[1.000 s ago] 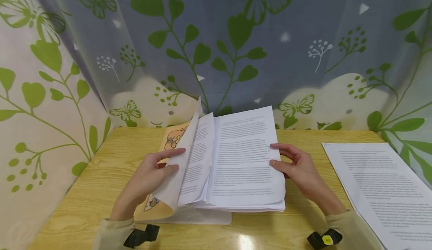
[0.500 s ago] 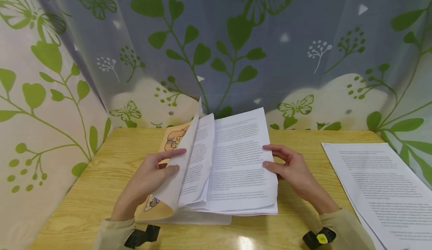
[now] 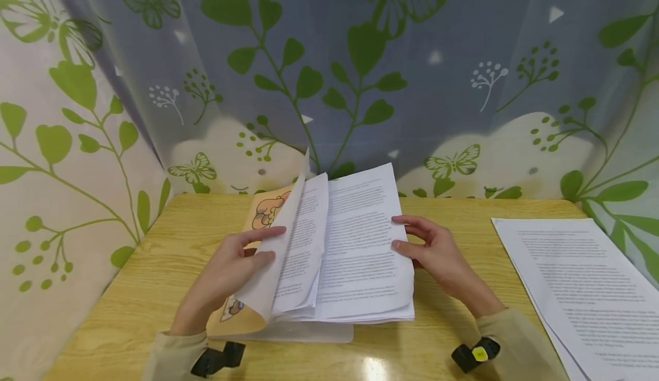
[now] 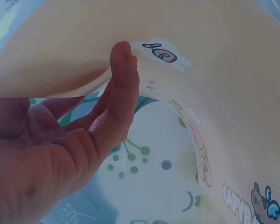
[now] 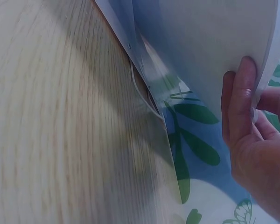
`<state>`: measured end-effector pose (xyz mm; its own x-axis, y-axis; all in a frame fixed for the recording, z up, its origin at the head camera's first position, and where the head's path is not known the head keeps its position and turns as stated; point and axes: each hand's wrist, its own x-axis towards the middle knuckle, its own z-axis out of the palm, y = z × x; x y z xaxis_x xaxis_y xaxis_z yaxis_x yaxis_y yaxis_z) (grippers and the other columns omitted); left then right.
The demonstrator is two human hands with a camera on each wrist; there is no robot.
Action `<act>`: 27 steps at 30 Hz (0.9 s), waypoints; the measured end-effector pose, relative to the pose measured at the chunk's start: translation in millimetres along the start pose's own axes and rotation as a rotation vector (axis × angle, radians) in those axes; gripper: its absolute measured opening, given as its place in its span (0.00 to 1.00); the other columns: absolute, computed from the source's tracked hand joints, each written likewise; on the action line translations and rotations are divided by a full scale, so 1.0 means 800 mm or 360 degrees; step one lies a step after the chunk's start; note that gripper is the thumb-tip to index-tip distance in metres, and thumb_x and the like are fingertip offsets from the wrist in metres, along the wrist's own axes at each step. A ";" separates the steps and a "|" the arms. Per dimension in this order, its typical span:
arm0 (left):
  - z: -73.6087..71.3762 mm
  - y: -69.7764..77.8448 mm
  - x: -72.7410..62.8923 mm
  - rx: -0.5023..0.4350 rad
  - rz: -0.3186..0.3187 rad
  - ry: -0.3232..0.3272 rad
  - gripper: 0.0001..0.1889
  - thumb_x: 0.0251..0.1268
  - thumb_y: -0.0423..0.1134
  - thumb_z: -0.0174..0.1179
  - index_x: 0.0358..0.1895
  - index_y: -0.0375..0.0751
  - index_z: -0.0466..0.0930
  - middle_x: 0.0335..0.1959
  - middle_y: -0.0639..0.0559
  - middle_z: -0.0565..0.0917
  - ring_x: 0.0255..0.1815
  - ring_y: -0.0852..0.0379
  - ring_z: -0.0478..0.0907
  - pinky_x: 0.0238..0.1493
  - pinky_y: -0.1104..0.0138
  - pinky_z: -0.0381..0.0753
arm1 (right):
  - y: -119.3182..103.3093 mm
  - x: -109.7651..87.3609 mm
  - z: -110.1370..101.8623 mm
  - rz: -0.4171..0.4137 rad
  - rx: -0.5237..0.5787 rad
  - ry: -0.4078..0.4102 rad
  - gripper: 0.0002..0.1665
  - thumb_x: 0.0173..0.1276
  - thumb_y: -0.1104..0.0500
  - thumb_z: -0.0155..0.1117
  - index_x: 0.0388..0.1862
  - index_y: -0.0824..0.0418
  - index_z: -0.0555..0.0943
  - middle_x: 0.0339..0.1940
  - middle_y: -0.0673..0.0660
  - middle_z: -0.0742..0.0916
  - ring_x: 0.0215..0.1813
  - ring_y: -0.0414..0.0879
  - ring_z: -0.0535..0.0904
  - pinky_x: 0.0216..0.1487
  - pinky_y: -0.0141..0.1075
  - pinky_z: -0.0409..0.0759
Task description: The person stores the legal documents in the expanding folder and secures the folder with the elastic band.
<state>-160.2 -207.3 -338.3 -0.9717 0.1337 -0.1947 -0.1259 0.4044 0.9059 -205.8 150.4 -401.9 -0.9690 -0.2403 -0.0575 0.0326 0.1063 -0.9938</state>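
My left hand [image 3: 229, 269] pinches the raised, curled cover of a folder [image 3: 252, 312]. The cover is orange with cartoon animals outside and whitish inside; in the left wrist view its printed side [image 4: 233, 93] bends over the fingers. Printed sheets [image 3: 304, 226] stand just inside that cover. With thumb and fingers my right hand [image 3: 437, 255] grips the right edge of a stack of printed paper [image 3: 360, 243], whose left edge lies against those sheets. The right wrist view shows the stack's blank underside [image 5: 200, 42] lifted and tilted above the table, fingers beneath it.
Another pile of printed sheets [image 3: 582, 278] lies on the right of the wooden table [image 3: 128, 312]. A patterned curtain [image 3: 437, 83] with leaves and butterflies hangs behind the table and along both sides. The folder's pale back flap [image 3: 314, 332] shows near the front.
My right hand has moved left with the stack of paper, pushing it closer in toward the folder. The left hand keeps its hold on the cover, almost unmoved.
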 end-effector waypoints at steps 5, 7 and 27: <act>0.000 0.000 0.000 0.0001 0.0004 0.0000 0.25 0.71 0.33 0.56 0.71 0.50 0.76 0.62 0.35 0.78 0.35 0.51 0.83 0.33 0.61 0.86 | -0.002 0.001 0.004 -0.0018 0.0010 -0.0015 0.34 0.72 0.62 0.67 0.75 0.60 0.69 0.68 0.68 0.78 0.45 0.43 0.88 0.42 0.39 0.89; 0.000 0.000 0.000 0.0001 0.0003 -0.0001 0.25 0.72 0.33 0.56 0.71 0.50 0.76 0.61 0.35 0.78 0.36 0.51 0.83 0.33 0.61 0.86 | -0.003 0.002 0.006 -0.0016 0.0017 -0.0017 0.35 0.71 0.61 0.68 0.75 0.59 0.69 0.68 0.68 0.78 0.45 0.43 0.88 0.41 0.39 0.89; 0.002 -0.001 -0.001 -0.0034 0.0035 -0.0033 0.26 0.73 0.33 0.55 0.72 0.47 0.74 0.59 0.34 0.80 0.34 0.52 0.84 0.31 0.60 0.86 | -0.007 0.011 0.019 0.0006 0.0021 -0.0031 0.43 0.72 0.62 0.67 0.82 0.50 0.62 0.69 0.69 0.79 0.42 0.44 0.89 0.38 0.38 0.88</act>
<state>-159.4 -206.5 -339.4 -0.9700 0.1614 -0.1820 -0.1087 0.3816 0.9179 -211.1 133.0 -398.1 -0.9639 -0.2586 -0.0628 0.0394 0.0944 -0.9947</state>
